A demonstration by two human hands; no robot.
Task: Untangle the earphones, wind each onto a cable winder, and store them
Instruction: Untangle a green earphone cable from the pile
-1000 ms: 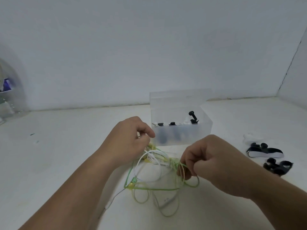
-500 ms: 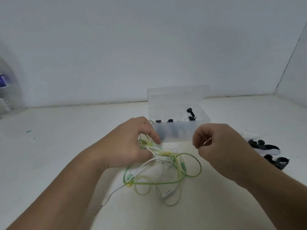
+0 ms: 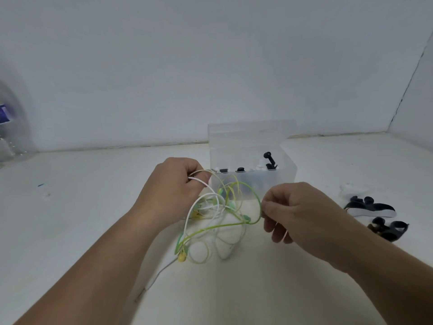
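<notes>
A tangle of green, yellow and white earphone cables (image 3: 210,221) hangs between my hands above the white table. My left hand (image 3: 171,191) grips a bunch of white and pale cables at the top left of the tangle. My right hand (image 3: 297,212) pinches a green loop at its right side. Behind the tangle stands a clear plastic storage box (image 3: 253,165) with its lid up and dark pieces inside. Two black cable winders (image 3: 370,206) (image 3: 389,227) lie on the table to the right.
A white plug end of a cable (image 3: 154,277) trails on the table toward me. A clear bottle with a purple label (image 3: 7,127) stands at the far left. White walls close the back and the right side.
Both hands have lifted the tangle off the table. My right hand went from the tangle up and away, then came back and took the green loop. The loops now spread wider.
</notes>
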